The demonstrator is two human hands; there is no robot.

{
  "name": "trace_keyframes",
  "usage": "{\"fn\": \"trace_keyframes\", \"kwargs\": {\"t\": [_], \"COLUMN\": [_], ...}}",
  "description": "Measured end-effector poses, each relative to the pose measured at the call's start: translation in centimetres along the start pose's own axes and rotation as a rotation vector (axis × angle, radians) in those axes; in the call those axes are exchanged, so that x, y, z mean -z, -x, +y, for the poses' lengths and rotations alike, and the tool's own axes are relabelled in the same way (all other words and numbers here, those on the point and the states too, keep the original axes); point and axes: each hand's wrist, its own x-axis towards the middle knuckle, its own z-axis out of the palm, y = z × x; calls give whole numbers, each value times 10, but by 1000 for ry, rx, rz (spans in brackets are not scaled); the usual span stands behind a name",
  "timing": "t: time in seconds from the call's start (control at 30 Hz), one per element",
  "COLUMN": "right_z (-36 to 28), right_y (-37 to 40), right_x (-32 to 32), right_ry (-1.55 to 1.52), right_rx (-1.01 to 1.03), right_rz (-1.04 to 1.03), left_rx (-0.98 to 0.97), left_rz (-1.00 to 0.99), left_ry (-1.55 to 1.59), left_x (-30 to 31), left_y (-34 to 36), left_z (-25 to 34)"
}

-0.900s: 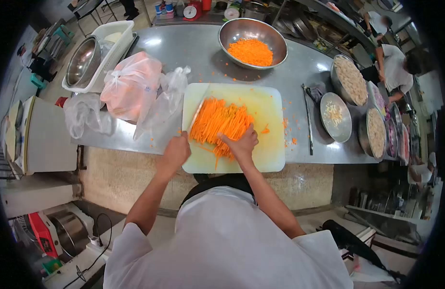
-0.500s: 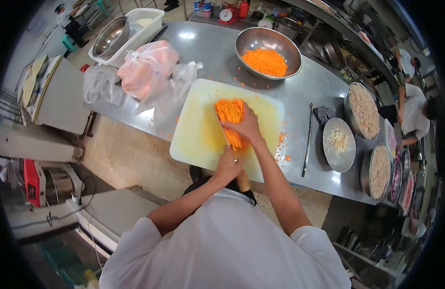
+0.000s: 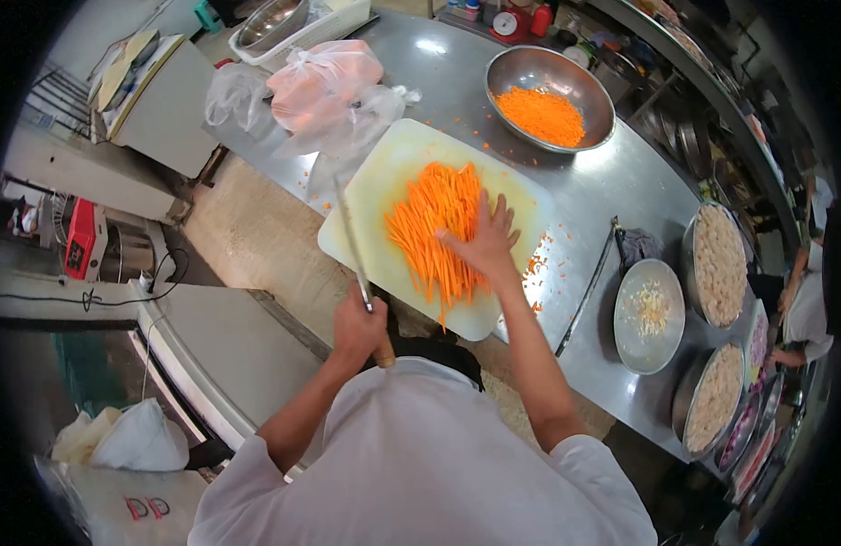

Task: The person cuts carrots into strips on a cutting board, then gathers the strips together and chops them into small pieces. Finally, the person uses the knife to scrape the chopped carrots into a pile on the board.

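Note:
My left hand [image 3: 359, 326] is wrapped around the wooden handle of a knife [image 3: 352, 237]. The long blade points up and away, over the left part of a white cutting board [image 3: 348, 232], apart from the carrots. A loose heap of thin carrot strips [image 3: 439, 223] lies spread in the middle of the board. At the heap's right side, my right hand [image 3: 491, 244] has its fingers spread, thumb against the strips. A steel bowl [image 3: 598, 96] of finely chopped carrot [image 3: 541, 114] stands beyond the board. Orange bits are scattered on the table around it.
Plastic bags [image 3: 325, 86] with orange contents lie on the steel table [image 3: 420, 73] at the back left. On the right are a dark rod [image 3: 589, 287], a bowl of chopped pieces [image 3: 650, 314] and two bowls of pale food [image 3: 719, 264]. A person [image 3: 807, 305] stands at far right.
The knife has swung left, off the carrots. The bundled strips are now spread out in a wider heap. My right hand has opened and shifted to the heap's right side. The view has turned.

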Motion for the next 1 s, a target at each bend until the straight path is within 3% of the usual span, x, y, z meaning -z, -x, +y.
{"fn": "trace_keyframes", "kwargs": {"t": [0.1,0.17,0.23,0.3,0.37,0.47,0.5,0.57,0.7,0.77,0.9,1.0], "right_z": [31,43,39,31,27,38,45,60,82,74,69,70], "right_y": [-61,-96,-102,-100,-86,-78,-78,-74,-56,-44,-35,-11], "right_x": [12,2,-15,-18,-13,11,17,24,-2,-22,-13,3], "right_ry": [-150,-444,-377,-303,-563,-665,-666,-592,-547,-149,-377,-389], "right_rx": [181,404,486,571,568,514,510,514,408,584,549,494], "right_rz": [-46,-88,-129,-172,-271,-420,-415,-274,-141,6,-101,-6], "left_rx": [16,11,-81,-49,-107,-32,-97,-82,-13,-44,-79,-162], "left_rz": [46,58,-23,-90,-134,-130,20,57,48,12,-102,-93], "left_ry": [-113,-143,-165,-7,63,101,199,99,19,-66,-8,102], "left_x": [-4,-17,-45,-74,-92,-85,-84,-52,-42,-58,-68,-44], "left_y": [-2,-4,-6,-5,0,-1,0,6,11,6,1,-8], "left_z": [-3,-2,16,40,65,69,54,43,23,27,54,51]}}
